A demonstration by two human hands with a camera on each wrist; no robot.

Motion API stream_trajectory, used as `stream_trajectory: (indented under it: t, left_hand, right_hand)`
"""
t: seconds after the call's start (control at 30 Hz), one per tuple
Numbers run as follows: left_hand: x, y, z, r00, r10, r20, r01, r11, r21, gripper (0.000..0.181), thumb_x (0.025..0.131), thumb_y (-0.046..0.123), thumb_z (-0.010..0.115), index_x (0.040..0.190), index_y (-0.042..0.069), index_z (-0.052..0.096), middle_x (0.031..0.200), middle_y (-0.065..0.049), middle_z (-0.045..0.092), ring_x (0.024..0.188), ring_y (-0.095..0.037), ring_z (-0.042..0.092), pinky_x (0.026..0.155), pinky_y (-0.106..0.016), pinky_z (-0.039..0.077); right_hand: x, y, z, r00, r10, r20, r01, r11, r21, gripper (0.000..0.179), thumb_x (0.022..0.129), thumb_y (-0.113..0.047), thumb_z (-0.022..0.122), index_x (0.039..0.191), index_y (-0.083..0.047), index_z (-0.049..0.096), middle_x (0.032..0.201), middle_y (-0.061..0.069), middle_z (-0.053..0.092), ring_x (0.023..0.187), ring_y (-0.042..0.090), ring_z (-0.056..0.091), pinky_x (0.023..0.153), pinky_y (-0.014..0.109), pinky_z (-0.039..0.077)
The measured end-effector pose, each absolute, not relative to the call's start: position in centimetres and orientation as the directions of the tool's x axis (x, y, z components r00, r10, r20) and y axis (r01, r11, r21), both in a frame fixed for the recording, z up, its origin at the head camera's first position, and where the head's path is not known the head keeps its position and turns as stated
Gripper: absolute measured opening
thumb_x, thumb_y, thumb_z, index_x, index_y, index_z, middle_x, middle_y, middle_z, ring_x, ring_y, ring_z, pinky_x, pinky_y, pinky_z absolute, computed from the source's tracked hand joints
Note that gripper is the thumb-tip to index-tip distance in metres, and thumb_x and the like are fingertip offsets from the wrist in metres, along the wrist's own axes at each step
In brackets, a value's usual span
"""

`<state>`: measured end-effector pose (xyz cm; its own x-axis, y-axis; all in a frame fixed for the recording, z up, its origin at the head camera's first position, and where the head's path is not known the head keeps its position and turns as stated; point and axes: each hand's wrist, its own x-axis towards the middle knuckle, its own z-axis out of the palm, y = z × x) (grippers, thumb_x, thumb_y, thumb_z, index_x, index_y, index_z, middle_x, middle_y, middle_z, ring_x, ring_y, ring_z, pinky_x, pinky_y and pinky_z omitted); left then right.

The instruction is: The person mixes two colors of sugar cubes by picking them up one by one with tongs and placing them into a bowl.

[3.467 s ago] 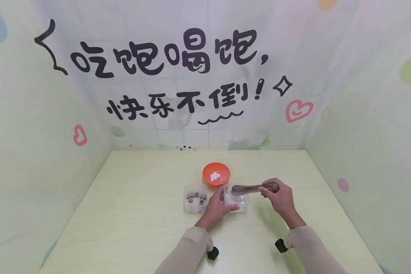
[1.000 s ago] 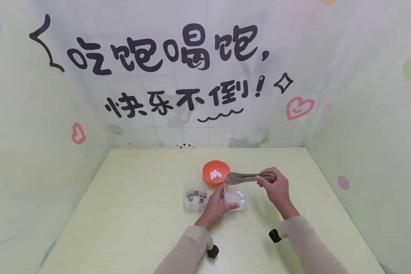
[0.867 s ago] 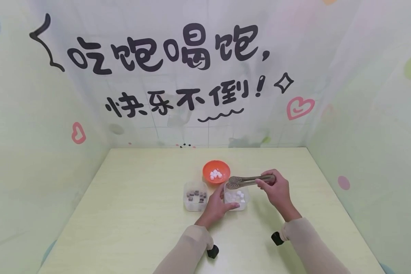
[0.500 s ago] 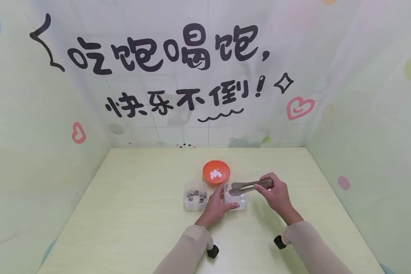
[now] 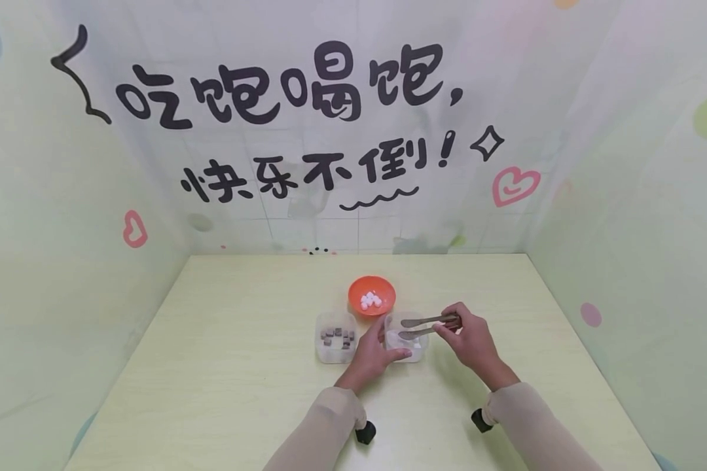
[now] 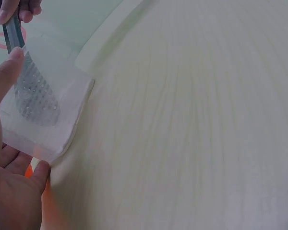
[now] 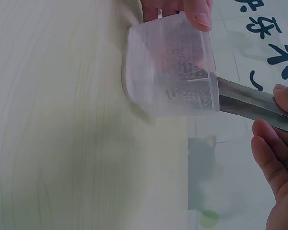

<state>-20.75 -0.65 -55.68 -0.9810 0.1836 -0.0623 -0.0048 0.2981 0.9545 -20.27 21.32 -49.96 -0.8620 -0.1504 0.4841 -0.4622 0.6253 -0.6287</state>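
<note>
Clear box: centre of my dial (image 7: pixel 144 81); my left hand (image 5: pixel 374 353) grips it from 8 o'clock, thumb on the near side. A white piece (image 5: pixel 417 344) shows inside at 4.
Tongs: their arms (image 5: pixel 419 321) stand apart, tips inside the box, tail pinched in my right hand (image 5: pixel 473 339) at 3 o'clock. Anything between the tips, I can't tell.
Good pinch: best to keep tips low and level, squeeze lightly and brace the box.
Orange bowl: 11 o'clock (image 5: pixel 359 288), holding white cubes (image 5: pixel 370 301).
Other box: 9 o'clock (image 5: pixel 324 353), with brown cubes (image 5: pixel 338 332).
In the way: box walls hem in the tongs; my left fingers fill the gap towards 9.
</note>
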Motion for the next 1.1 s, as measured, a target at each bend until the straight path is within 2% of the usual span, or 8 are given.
stream_trajectory:
  t: [0.3,0.57,1.1]
  left_hand:
    - [-20.79,-0.71,-55.68,-0.981,0.186,-0.059,-0.001,0.294,0.956,0.097,0.073,0.032,0.087,0.152,0.015,0.033,0.152,-0.005,0.038,0.134,-0.033,0.042,0.107,-0.044,0.04]
    - [-20.83,-0.67,-55.71,-0.979,0.197,-0.052,0.006,0.282,0.959,0.097,0.073,0.032,0.086,0.152,0.015,0.033,0.152,-0.005,0.038,0.134,-0.033,0.041,0.107,-0.045,0.039]
    - [-20.79,-0.6,-55.6,-0.98,0.192,-0.057,0.001,0.29,0.957,0.095,0.074,0.031,0.085,0.152,0.016,0.033,0.153,-0.003,0.037,0.135,-0.033,0.041,0.107,-0.046,0.039]
  right_hand:
    - [-20.24,21.21,-49.92,-0.844,-0.16,0.512,-0.492,0.61,-0.621,0.031,0.077,-0.002,0.081,0.096,-0.005,0.058,0.078,0.001,0.069,0.066,0.012,0.064,0.052,0.024,0.051]
    - [-20.29,21.31,-49.93,-0.846,-0.17,0.505,-0.495,0.602,-0.627,0.031,0.078,-0.004,0.081,0.098,-0.005,0.058,0.081,0.003,0.069,0.069,0.014,0.066,0.056,0.026,0.054]
    - [-20.66,21.14,-49.87,-0.863,-0.18,0.472,-0.465,0.649,-0.603,0.025,0.08,-0.008,0.079,0.094,-0.008,0.058,0.073,0.0,0.066,0.06,0.009,0.057,0.048,0.023,0.045]
